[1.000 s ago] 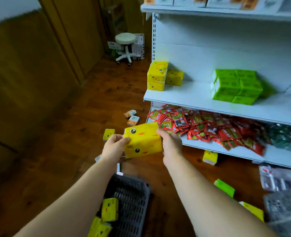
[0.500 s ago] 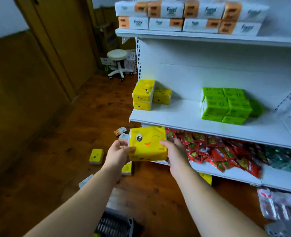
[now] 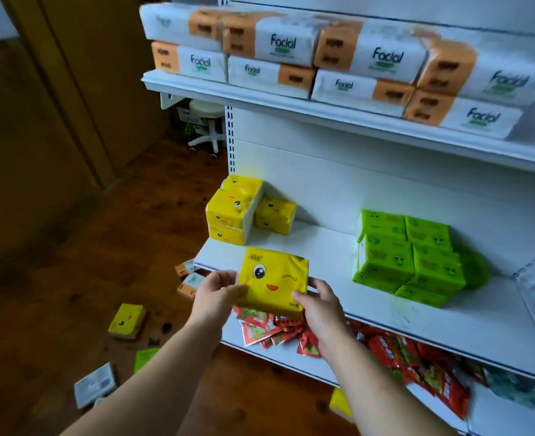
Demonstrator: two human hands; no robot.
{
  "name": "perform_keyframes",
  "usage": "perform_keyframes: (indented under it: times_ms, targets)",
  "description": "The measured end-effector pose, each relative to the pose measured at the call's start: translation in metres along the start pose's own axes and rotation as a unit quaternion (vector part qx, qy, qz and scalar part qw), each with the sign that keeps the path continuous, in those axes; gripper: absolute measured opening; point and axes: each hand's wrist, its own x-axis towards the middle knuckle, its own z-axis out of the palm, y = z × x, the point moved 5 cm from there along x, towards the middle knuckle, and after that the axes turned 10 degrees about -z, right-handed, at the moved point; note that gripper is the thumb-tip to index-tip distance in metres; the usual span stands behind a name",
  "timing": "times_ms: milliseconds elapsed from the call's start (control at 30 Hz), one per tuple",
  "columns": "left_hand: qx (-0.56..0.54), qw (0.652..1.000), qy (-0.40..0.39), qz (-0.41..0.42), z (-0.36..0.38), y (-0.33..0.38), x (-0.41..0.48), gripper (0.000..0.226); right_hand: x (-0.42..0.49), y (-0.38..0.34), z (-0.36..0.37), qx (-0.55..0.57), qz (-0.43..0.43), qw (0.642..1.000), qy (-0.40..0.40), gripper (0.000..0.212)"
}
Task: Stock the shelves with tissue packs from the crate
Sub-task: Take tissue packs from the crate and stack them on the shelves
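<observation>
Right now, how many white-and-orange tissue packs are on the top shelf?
8 tissue packs: four side by side on the top shelf, four more stacked on those. The upper row is blurred; others may be hidden behind.

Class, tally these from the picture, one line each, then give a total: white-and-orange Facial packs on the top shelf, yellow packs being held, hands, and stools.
White-and-orange Facial packs on the top shelf: 8
Held yellow pack: 1
Hands, left hand and right hand: 2
White stool: 1
Total: 12
</observation>
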Motion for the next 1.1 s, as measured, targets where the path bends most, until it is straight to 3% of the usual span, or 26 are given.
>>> perform_keyframes:
  times_ms: [467,600,700,933,1100]
  targets:
    - [0.178,0.979,-0.030,0.091,0.087,0.072,0.185,0.035,0.234,0.034,0.023,-0.021,-0.015,0.997,0.074,0.040]
    - [0.220,0.967,0.009,0.125,0.107,0.088,0.228,0.055,0.290,0.042,0.031,-0.014,-0.030,0.995,0.091,0.050]
    - [0.273,0.952,0.031,0.135,0.115,0.095,0.256,0.057,0.323,0.044,0.044,-0.009,-0.050,0.995,0.083,0.051]
    - [0.388,0.897,0.095,0.192,0.127,0.098,0.267,0.048,0.342,0.049,0.048,-0.022,-0.045,0.995,0.082,0.040]
    - [0.341,0.914,0.109,0.190,0.120,0.102,0.239,0.046,0.309,0.030,0.038,-0.023,-0.006,0.997,0.076,0.053]
